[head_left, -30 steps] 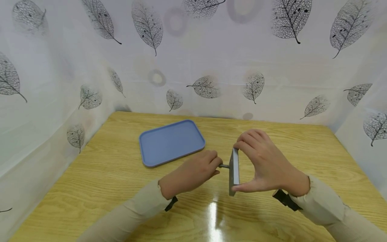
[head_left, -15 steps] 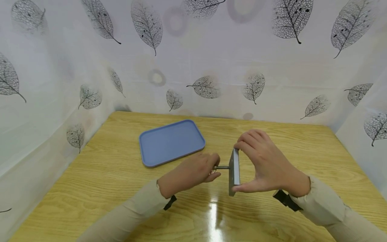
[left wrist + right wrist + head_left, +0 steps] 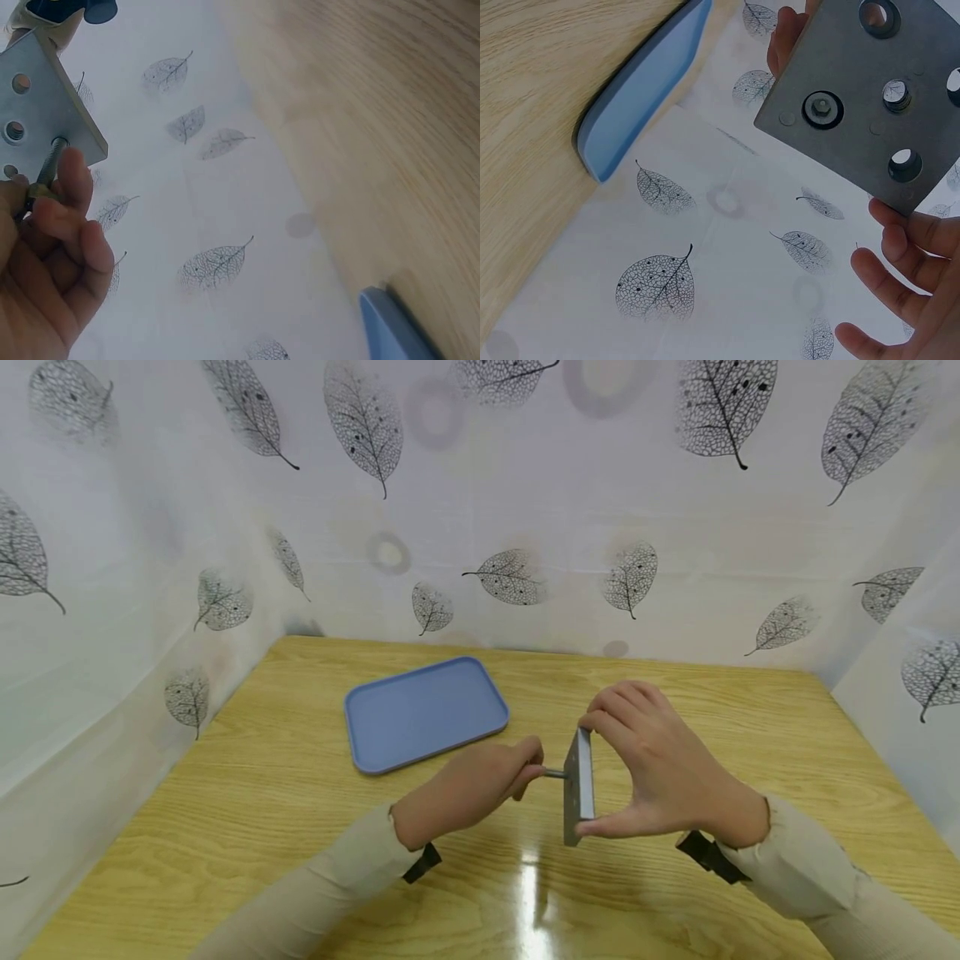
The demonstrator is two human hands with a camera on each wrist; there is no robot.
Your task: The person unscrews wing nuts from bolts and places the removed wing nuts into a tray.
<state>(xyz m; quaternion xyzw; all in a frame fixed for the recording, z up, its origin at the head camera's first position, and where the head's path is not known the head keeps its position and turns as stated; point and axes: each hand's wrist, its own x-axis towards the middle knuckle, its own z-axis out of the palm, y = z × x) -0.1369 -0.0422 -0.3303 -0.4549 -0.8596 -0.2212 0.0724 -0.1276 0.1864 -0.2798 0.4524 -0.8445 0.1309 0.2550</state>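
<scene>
My right hand (image 3: 663, 768) holds a square grey metal plate (image 3: 580, 789) on edge above the table, fingers on its top edge and thumb at its bottom. Several round holes pierce the plate, as the right wrist view shows. A threaded bolt (image 3: 52, 163) stands out of one hole on the left-hand side; its hexagonal end (image 3: 821, 107) shows inside that hole from the other face. With thumb and fingers, my left hand (image 3: 472, 785) pinches the bolt's free end. A brass-coloured piece (image 3: 39, 193) there is mostly covered by the fingers.
A blue rectangular tray (image 3: 427, 714) lies on the wood-grain table (image 3: 247, 810), behind and left of the left hand. A white leaf-print sheet (image 3: 525, 510) closes off the back and both sides.
My left fingers loosened and drew back slightly, baring more of the bolt, then pinched its end again with the hand turned. The right hand and plate hardly moved.
</scene>
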